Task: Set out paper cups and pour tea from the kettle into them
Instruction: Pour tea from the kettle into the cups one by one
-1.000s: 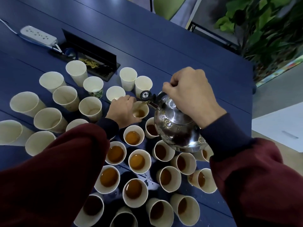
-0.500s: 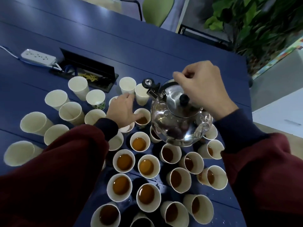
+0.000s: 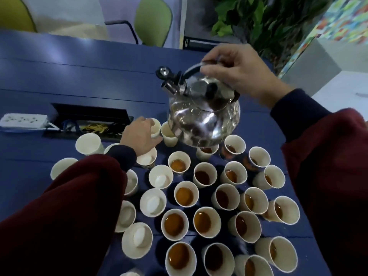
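My right hand (image 3: 237,74) grips the black handle of a shiny steel kettle (image 3: 203,118), held level above the far cups with its spout pointing left and away. My left hand (image 3: 140,136) wraps its fingers round an empty paper cup (image 3: 156,127) at the back of the group. Beside it stands another empty cup (image 3: 168,136), partly hidden by the kettle. Several cups of brown tea (image 3: 186,196) fill the middle and right of the blue table (image 3: 79,80). Several empty cups (image 3: 153,202) stand on the left, some hidden under my left sleeve.
A white power strip (image 3: 23,120) lies at the far left, next to an open black cable box (image 3: 89,120) set in the table. Green chairs (image 3: 153,20) and a leafy plant (image 3: 258,22) stand beyond the table's far edge. The table's right edge runs close by my right arm.
The kettle has been tipped back from pouring and lifted higher, level now. My left hand has left the filled cup and moved away to an empty cup farther back.
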Demonstrator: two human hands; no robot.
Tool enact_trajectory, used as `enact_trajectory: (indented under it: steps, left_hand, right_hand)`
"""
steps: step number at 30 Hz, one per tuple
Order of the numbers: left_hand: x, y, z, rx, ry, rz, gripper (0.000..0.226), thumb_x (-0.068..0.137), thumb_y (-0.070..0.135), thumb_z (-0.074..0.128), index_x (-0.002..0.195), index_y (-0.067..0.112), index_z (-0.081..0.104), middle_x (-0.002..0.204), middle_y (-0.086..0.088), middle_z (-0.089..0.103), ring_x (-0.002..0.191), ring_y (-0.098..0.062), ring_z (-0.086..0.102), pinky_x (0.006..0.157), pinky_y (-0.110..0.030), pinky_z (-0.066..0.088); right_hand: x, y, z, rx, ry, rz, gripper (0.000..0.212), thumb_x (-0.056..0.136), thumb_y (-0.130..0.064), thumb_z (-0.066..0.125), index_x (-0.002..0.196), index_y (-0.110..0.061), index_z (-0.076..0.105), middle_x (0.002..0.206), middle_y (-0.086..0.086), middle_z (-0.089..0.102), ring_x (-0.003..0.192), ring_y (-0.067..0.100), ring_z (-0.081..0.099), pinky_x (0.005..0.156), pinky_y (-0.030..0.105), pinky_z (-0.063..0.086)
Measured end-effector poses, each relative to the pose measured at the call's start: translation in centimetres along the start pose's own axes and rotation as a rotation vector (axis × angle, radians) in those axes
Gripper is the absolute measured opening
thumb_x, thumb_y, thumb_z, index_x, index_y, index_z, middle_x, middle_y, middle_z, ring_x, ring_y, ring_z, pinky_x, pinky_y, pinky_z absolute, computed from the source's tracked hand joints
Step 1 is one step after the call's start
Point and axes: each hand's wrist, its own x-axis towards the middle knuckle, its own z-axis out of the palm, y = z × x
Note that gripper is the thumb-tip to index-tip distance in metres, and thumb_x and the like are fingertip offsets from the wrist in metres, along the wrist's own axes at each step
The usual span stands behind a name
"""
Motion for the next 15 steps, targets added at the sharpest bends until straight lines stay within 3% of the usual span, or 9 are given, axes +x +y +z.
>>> enact_trajectory:
  steps: [4, 7, 11, 15]
  left_hand:
    - [1.2, 0.1, 0.4, -0.003, -0.095, -0.002, 0.066, 0.078, 0.046, 0.078, 0.128, 0.008, 0.055, 0.126, -0.013, 0.056, 0.116, -0.033, 0.054, 0.098, -0.044, 0.045]
    - [1.8, 0.6, 1.3, 0.024, -0.122, -0.006, 0.084, 0.068, 0.053, 0.083, 0.132, 0.009, 0.051, 0.128, -0.013, 0.051, 0.114, -0.034, 0.055, 0.095, -0.046, 0.047]
    - [2.9, 1.4, 2.6, 0.064, -0.078, 0.04, 0.103, 0.061, 0.057, 0.086, 0.14, 0.009, 0.042, 0.134, -0.01, 0.043, 0.115, -0.032, 0.055, 0.09, -0.046, 0.05]
    - [3.8, 2.2, 3.8, 0.124, -0.047, 0.035, 0.097, 0.072, 0.06, 0.078, 0.145, 0.011, 0.037, 0.136, -0.006, 0.049, 0.118, -0.027, 0.056, 0.082, -0.04, 0.046]
  right_hand:
    - [1.7, 0.3, 1.3, 0.067, 0.109, 0.017, 0.034, 0.094, -0.031, 0.071, 0.086, 0.002, 0.064, 0.06, -0.018, 0.052, 0.056, 0.0, 0.046, 0.059, 0.015, 0.04]
    - [3.3, 1.3, 1.6, 0.071, 0.233, 0.035, 0.062, 0.096, -0.045, 0.063, 0.067, 0.008, 0.051, 0.055, 0.013, 0.038, 0.051, 0.024, 0.035, 0.055, 0.023, 0.035]
    - [4.3, 2.5, 2.1, -0.077, 0.204, 0.029, 0.047, 0.088, -0.035, 0.07, 0.065, 0.005, 0.058, 0.051, -0.005, 0.045, 0.05, 0.004, 0.04, 0.055, 0.015, 0.035]
    - [4.1, 3.2, 2.5, -0.191, 0.182, 0.018, 0.041, 0.087, -0.036, 0.069, 0.064, -0.003, 0.062, 0.051, -0.006, 0.051, 0.049, 0.005, 0.045, 0.055, 0.011, 0.035]
